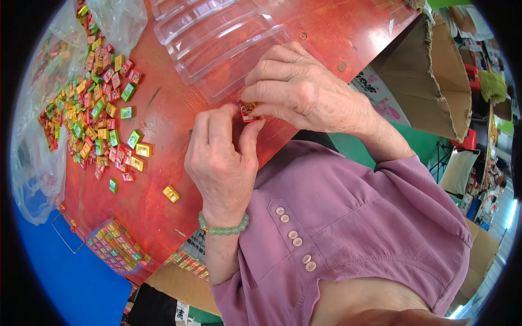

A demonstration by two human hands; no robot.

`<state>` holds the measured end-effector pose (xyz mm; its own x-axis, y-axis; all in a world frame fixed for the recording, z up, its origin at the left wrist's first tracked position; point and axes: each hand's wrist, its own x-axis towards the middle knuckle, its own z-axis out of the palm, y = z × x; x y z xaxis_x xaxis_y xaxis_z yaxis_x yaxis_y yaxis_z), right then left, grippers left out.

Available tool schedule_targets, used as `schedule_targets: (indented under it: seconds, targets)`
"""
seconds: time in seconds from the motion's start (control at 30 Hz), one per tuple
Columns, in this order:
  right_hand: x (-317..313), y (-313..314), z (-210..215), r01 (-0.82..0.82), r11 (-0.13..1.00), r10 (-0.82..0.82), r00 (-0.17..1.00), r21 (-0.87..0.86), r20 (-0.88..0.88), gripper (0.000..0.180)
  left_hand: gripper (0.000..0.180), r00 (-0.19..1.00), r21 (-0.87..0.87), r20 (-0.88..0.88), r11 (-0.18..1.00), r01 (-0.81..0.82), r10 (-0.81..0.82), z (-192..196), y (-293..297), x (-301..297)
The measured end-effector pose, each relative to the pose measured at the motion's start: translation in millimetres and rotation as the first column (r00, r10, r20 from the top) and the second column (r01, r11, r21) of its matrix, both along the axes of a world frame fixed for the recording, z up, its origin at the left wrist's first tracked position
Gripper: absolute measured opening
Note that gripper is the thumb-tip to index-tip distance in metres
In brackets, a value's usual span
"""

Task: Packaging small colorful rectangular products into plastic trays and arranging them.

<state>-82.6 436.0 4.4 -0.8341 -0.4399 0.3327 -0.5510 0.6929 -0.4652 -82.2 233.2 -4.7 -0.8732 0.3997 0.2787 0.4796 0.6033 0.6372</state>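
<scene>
We hold a small, glossy red box with gold print [247, 112] up between our two hands, just over the edge of the red-painted wooden bench [163, 141]. The fingers of our right hand [304, 92] pinch it from above and the right, thumb against forefinger. Our left hand [223, 146] curls round its left and near side; whether those fingers press on it or only steady it, we cannot tell.

We judge the box very light, thin-walled and fairly stiff, slick on its shiny faces and easily dented at the corners. Two opposite flat sides, held with a soft fingertip pinch, should suit it best.

Much of the box is hidden behind our fingers, so its far faces and ends cannot be read. Well left of the fingers, the loose pile of small red, green and yellow boxes [100, 103] runs partly under a crinkled clear plastic bag [32, 185], which blurs what lies beneath. Beyond the fingers, the ribbed clear plastic tray [187, 54] is cut off by the upper edge.
</scene>
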Motion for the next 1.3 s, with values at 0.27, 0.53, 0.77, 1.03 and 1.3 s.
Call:
schedule_targets:
  seconds: [0.27,0.53,0.77,1.03,1.3]
  targets:
    - [-2,1,-6,-0.026,0.997,0.025,0.999,-0.07,-0.024,0.018,0.033,0.994,0.047,0.108,0.999,0.001,-0.006,2,1,-3]
    - [-1,3,-12,-0.077,0.986,0.066,0.995,-0.148,-0.078,0.018,0.036,0.997,0.048,0.08,0.999,-0.011,0.007,5,0,-4]
    - [5,4,-11,-0.066,0.995,0.058,0.993,-0.079,-0.099,0.025,0.042,0.988,0.051,0.106,0.993,0.105,-0.11,1,-11,-4]
    - [7,-9,-5,-0.032,0.998,0.027,0.995,-0.054,-0.092,0.034,0.056,0.987,0.009,0.13,0.996,0.092,-0.092,2,-10,-4]
    - [8,-13,0,-0.039,0.999,0.038,0.995,-0.014,-0.088,0.025,0.05,0.99,-0.014,0.104,0.995,0.096,-0.094,0,-8,-4]
